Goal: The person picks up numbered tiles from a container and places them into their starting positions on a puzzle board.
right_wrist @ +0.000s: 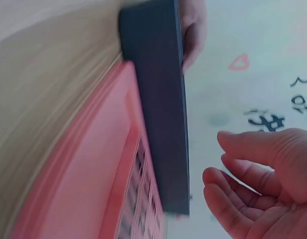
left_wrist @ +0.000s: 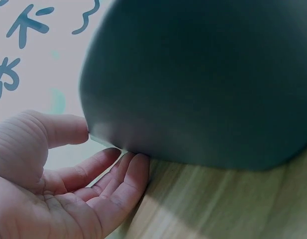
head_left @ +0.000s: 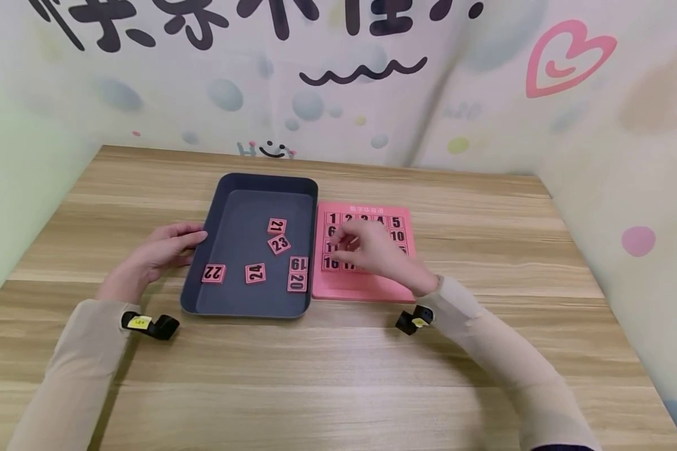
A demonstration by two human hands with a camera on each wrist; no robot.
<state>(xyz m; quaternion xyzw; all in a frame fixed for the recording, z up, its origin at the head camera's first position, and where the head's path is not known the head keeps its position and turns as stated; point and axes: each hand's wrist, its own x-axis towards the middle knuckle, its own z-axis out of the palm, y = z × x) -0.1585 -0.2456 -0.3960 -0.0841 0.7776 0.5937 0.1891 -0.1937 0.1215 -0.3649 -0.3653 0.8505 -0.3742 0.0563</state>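
My left hand (head_left: 163, 250) rests at the left wall of a dark grey tray (head_left: 242, 183). In the left wrist view its thumb and fingertips touch the tray's outer side. Several pink number tiles lie loose in the tray: 21 (head_left: 277, 226), 23 (head_left: 279, 243), 22 (head_left: 214, 273), 24 (head_left: 255, 273), 19 (head_left: 298, 264) and 20 (head_left: 297, 282). Over the pink number board (head_left: 338, 291) hovers my right hand (head_left: 367, 247), fingers loosely bent. A gap shows between thumb and fingers in the right wrist view, with nothing held. Rows of numbered tiles fill the board's upper part; the hand hides some.
The board lies close against the tray's right side on a wooden table (head_left: 338, 376). Behind the table stands a pale wall (head_left: 175, 106) with bubbles and black lettering. Each wrist wears a black strap camera, the left one (head_left: 149, 324) near the tray's lower left corner.
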